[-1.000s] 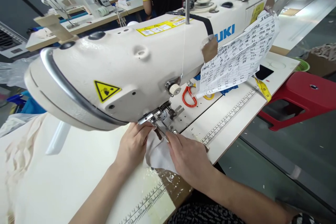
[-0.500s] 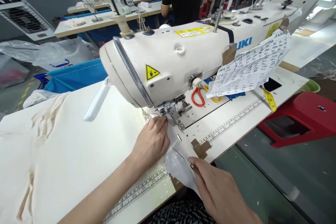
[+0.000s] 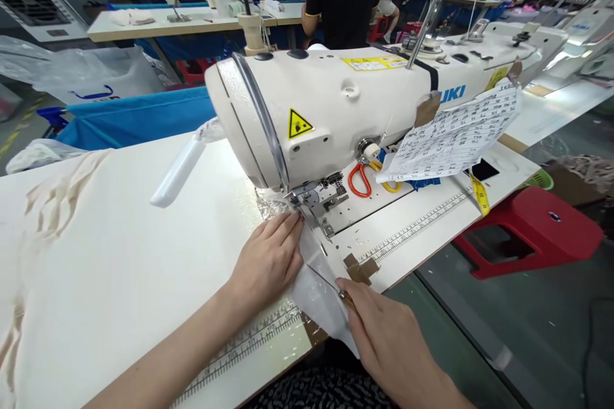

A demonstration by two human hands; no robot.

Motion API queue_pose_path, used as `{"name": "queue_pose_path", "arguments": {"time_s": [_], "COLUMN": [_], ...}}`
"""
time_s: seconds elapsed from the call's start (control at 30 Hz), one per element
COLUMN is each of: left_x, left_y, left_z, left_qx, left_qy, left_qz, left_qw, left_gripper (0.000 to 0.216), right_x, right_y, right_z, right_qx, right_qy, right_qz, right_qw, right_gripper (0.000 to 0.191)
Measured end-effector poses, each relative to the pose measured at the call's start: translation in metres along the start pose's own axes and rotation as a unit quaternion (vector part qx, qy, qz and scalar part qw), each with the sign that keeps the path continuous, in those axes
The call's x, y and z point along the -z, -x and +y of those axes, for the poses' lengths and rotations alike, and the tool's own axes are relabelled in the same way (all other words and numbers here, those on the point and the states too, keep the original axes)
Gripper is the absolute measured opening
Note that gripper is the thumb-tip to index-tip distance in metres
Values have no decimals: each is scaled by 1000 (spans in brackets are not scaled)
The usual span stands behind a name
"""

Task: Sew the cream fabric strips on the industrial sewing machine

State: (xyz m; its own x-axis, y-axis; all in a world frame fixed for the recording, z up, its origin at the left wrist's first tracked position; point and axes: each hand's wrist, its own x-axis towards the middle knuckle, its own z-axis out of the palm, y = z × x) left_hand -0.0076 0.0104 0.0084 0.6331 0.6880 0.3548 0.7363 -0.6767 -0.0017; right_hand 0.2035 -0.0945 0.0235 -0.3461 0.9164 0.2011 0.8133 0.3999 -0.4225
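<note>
Close by the presser foot of a white sewing machine, my left hand grips the edge of a piece of thin white fabric, its fingers bent and pressed together. The fabric runs from the foot toward the table's front edge and hangs partly over it. My right hand is closed around the handle of an awl. The awl's thin metal shaft points up and left, with its tip at the fabric just right of my left hand. My left fingertips are partly hidden under the machine head.
Orange-handled scissors lie behind the needle area. A handwritten sheet hangs from the machine arm. Cream fabric strips lie on the left. A red stool stands at right, a blue cloth bin behind. A person in black is beyond.
The view has shifted a little, so the machine appears slightly farther right. Both hands keep nearly the same place at the fabric, the awl still in my right hand.
</note>
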Motion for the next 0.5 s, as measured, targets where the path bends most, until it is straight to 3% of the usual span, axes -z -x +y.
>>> {"name": "queue_pose_path", "arguments": {"time_s": [0.23, 0.5], "left_x": [-2, -3], "left_y": [-1, -1], "left_z": [0, 7], "left_qx": [17, 55], "left_qy": [13, 12], "left_qz": [-7, -7], "left_qw": [1000, 998], "left_gripper": [47, 48], "right_x": [0, 2], "right_y": [-8, -17], "right_z": [0, 3], "right_qx": [-20, -5], "right_qy": [-1, 31], "right_qz": [-38, -39], "right_qw": [999, 999], "right_gripper": [38, 36]}}
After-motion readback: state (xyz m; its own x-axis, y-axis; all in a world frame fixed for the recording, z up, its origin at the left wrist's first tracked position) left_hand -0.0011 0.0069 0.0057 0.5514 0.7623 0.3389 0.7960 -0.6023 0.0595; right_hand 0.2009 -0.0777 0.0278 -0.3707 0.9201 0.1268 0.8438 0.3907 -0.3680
